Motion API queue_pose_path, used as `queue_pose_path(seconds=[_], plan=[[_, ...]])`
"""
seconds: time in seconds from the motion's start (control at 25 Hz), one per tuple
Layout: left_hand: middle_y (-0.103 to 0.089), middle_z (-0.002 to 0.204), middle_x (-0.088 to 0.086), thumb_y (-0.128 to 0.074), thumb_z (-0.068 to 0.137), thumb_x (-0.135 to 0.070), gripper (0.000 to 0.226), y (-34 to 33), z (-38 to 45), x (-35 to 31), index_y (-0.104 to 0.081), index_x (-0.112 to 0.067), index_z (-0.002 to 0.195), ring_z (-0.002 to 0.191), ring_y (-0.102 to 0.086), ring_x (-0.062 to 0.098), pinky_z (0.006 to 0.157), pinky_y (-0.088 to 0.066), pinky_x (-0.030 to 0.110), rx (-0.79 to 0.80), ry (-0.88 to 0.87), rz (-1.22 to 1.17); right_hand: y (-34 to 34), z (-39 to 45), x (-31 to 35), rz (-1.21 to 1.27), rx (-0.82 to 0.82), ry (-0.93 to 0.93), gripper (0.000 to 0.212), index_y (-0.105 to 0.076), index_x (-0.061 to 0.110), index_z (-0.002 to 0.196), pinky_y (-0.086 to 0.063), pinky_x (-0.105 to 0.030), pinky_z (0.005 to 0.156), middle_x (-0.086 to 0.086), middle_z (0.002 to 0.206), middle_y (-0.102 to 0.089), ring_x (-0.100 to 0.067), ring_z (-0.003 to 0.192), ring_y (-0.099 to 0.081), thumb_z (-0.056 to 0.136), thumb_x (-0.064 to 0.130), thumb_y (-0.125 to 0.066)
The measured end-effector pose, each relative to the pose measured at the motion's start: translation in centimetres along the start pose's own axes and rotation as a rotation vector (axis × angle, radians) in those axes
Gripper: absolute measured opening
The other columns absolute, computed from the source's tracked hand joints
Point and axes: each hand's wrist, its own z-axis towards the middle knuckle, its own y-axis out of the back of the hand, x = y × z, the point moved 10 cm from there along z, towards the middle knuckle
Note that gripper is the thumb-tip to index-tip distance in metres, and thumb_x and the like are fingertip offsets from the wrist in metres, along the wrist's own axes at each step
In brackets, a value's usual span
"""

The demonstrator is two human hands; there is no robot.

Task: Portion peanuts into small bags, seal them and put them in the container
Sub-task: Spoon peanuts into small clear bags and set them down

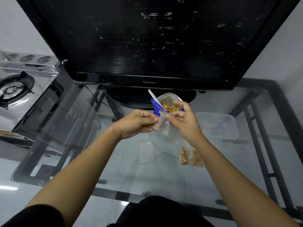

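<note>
So I'm watching both hands working over the glass desk [124,177] right now. The left hand [137,124] and right hand [183,119] are each pinching the mouth of a small clear zip bag [164,126], held up in the air between them, thumbs and fingertips clamped on its top edge. Looks empty from here, can't tell for sure. Just past the hands at 12 o'clock, the blue peanut bag [158,110] is sitting open with peanuts [170,108] showing and a white spoon [154,96] sticking out. At 5 o'clock from the hands a filled peanut bag [191,157] is lying on the glass, another empty bag [146,149] near it at 6. The clear plastic container [216,125] is sitting at 3 o'clock. A Samsung TV [147,40] is looming behind it all.
</note>
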Motion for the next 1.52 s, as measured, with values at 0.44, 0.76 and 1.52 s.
queue_pose_path(seconds=[0.44,0.76,1.52], plan=[[-0.058,0.050,-0.012,-0.057,0.089,-0.005,0.011,-0.3,-0.9,-5.9,-0.065,-0.006,0.083,0.042,-0.049,-0.003,0.042,-0.035,0.005,-0.101,-0.190,0.332,0.4,1.0,3.1,-0.231,0.082,0.028,0.053,-0.042,0.031,0.124,-0.049,-0.020,0.075,0.005,0.093,-0.068,-0.008,0.083,-0.065,0.079,0.028,-0.070],[-0.062,0.060,-0.004,-0.061,0.082,-0.004,0.007,2.0,-0.3,-7.2,-0.067,-0.006,0.078,0.051,-0.056,-0.005,0.054,-0.046,0.008,-0.336,-0.279,0.719,1.7,0.6,0.8,-0.227,0.332,-0.140,0.056,-0.037,0.041,0.128,-0.049,-0.028,0.084,0.005,0.102,-0.069,-0.011,0.098,-0.066,0.085,0.019,-0.065],[-0.064,0.060,-0.008,-0.063,0.087,-0.025,0.014,0.4,2.3,-8.4,-0.069,-0.014,0.091,0.053,-0.059,-0.002,0.049,-0.044,0.009,-0.312,-0.293,0.433,3.7,2.0,4.3,-0.495,-0.045,0.313,0.051,-0.061,0.026,0.110,-0.044,-0.012,0.079,0.011,0.101,-0.060,0.001,0.093,-0.055,0.064,0.036,-0.082]])
